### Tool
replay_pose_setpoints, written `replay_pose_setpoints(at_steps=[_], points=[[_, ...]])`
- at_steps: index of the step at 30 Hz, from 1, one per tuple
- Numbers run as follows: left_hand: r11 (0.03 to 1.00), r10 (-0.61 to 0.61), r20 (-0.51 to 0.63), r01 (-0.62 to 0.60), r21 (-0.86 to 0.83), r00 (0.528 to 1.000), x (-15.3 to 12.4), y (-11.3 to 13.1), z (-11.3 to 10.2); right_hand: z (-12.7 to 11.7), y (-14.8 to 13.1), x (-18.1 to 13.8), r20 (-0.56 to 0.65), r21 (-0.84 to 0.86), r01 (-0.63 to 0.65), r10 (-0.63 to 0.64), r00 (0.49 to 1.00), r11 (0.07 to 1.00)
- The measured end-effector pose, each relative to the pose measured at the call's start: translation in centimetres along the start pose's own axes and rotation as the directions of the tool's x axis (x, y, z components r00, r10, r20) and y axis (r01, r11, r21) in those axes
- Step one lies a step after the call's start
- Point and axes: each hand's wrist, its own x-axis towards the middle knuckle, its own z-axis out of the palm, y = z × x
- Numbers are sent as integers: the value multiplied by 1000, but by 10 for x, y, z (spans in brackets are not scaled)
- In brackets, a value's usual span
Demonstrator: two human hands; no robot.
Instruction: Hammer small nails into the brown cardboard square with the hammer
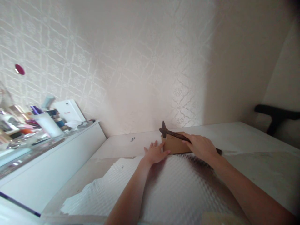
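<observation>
My right hand point(201, 145) is wrapped round the dark handle of a hammer point(174, 134). The hammer's head is at the left, over the upper left corner of a flat brown board point(177, 145). Whether the head touches the board I cannot tell. My left hand point(155, 153) lies at the board's left edge with its fingers spread, the thumb on the board. Beneath the board and my forearms is a quilted, silvery sheet point(173, 187). Several small metal pieces point(132, 139), perhaps nails, lie on the white surface left of the board.
At the left stands a white cabinet point(58, 162) topped with bottles, a white tube point(48, 125) and a white box point(69, 111). A patterned wall point(145, 78) rises behind the table point(220, 134). A black T-shaped object point(274, 115) is at the far right.
</observation>
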Motion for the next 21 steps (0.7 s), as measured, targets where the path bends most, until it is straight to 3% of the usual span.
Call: replay_pose_setpoints(at_steps=[14,21], points=[[1000,2,8,-2,4,1000,-3,2,-3,-1,1,0,-49,-6,16,-16,999,1000],[999,-4,28,3,33,1000,-4,3,-5,-4,0,-1,-14,9,30,-30,999,1000]])
